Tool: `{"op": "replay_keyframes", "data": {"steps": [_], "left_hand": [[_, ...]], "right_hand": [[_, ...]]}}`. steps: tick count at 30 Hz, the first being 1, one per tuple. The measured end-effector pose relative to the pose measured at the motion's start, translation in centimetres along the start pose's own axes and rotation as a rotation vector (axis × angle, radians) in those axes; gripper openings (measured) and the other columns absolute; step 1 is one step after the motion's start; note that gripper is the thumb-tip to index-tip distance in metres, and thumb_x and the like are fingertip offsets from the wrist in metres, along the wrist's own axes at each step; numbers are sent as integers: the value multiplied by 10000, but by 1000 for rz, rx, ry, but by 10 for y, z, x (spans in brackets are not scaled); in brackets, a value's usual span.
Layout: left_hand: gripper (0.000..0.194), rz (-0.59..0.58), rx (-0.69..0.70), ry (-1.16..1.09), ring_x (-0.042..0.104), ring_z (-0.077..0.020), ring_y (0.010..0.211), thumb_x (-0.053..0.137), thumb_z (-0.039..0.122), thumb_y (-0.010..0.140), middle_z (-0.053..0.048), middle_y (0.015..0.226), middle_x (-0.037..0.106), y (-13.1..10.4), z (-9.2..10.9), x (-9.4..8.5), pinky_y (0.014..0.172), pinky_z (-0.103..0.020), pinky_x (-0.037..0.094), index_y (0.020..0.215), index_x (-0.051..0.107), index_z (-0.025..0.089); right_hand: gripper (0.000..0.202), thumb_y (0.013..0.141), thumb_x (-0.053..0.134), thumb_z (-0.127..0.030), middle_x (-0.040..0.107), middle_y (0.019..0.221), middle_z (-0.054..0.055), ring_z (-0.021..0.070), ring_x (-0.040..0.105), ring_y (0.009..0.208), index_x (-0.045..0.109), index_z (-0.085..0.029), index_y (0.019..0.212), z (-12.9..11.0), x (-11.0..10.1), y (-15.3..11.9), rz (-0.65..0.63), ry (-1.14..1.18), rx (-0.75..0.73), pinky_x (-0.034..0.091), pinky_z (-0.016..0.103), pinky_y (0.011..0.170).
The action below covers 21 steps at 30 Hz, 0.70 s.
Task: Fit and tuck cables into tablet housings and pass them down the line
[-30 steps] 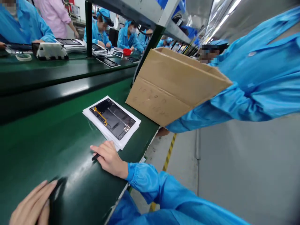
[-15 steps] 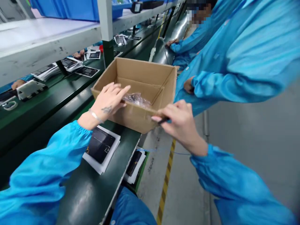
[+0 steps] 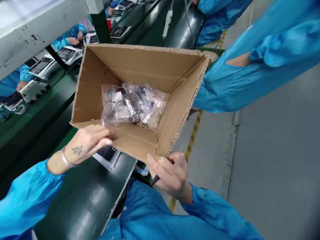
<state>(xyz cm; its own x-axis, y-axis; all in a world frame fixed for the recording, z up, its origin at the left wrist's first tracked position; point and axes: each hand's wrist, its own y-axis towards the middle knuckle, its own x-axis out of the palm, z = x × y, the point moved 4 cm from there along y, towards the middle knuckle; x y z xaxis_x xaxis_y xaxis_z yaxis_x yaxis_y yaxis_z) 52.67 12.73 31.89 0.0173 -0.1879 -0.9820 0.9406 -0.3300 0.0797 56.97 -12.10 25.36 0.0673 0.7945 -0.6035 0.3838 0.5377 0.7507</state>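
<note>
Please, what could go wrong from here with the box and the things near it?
The cardboard box extends past the bench edge, so it might slip to the floor.
It partly hides the dark panel and might scrape it.
The black tool in the right hand might catch the cardboard.

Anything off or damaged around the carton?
Nothing spilled: clear bags lie jumbled but inside the carton. The white shelf beam has dark scuffs, probably wear. The carton partly hides a black device on the bench; can't tell if they touch.
</note>
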Motion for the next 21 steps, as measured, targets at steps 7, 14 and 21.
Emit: {"op": "replay_keyframes", "data": {"steps": [7, 14, 21], "left_hand": [[446, -294, 54, 451, 580, -313, 1173, 533, 178, 956, -126, 1387, 582, 93, -55, 32, 933, -419, 454, 1399, 543, 237], [413, -378, -108, 304, 543, -247, 1177, 404, 82, 992, -71, 1292, 656, 152, -81, 93, 1023, -469, 410, 1334, 592, 217], [250, -142, -423, 282, 601, -160, 950, 505, 329, 1033, -59, 1092, 689, 170, -151, 46, 990, -440, 485, 1092, 641, 127]], "right_hand": [[174, 792, 704, -107, 690, 703, -19, 170, 383, 699, 729, -212, 929, -1, -2, 0, -28, -47, 0, 333, 353, 667], [187, 804, 707, -107, 735, 800, -46, 127, 469, 643, 730, -232, 942, 1, -3, -5, -49, -7, -2, 349, 351, 657], [189, 855, 687, -131, 754, 806, -34, 142, 474, 635, 720, -236, 1008, 3, -7, -4, -107, -2, -2, 353, 355, 646]]}}
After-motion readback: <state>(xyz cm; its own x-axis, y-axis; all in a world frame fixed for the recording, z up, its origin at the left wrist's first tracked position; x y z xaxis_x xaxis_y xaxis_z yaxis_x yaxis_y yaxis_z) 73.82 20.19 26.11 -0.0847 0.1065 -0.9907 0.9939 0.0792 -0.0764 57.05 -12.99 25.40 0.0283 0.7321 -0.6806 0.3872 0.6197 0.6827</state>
